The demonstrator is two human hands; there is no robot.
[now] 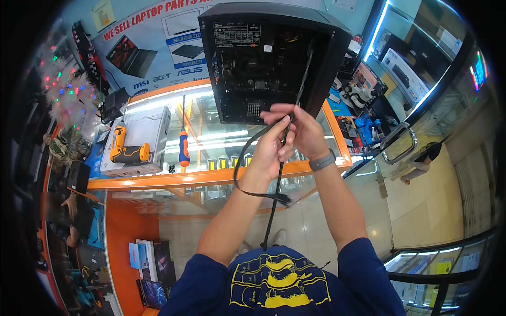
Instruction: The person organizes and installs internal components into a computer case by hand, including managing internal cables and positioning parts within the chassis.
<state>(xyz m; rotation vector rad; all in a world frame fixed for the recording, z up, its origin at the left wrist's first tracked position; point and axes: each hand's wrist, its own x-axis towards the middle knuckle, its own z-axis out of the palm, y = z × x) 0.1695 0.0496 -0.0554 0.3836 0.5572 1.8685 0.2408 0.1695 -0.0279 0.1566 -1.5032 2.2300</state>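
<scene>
A black desktop computer case stands on the glass counter with its side open, so its dark inside shows. From its right part a bundled black cable runs down to my hands, and its lower part loops left and hangs with connectors at the end. My left hand pinches this cable between thumb and fingers. Just above and to the right, my right hand, with a grey band at the wrist, has its fingertips closed around the upper stretch of the cable. Part of the cable is hidden behind the fingers.
On the counter to the left lie a screwdriver and a white box with a yellow cordless driver on it. A lit tinsel tree stands far left. Workbench tools crowd the right. Another person is at far right.
</scene>
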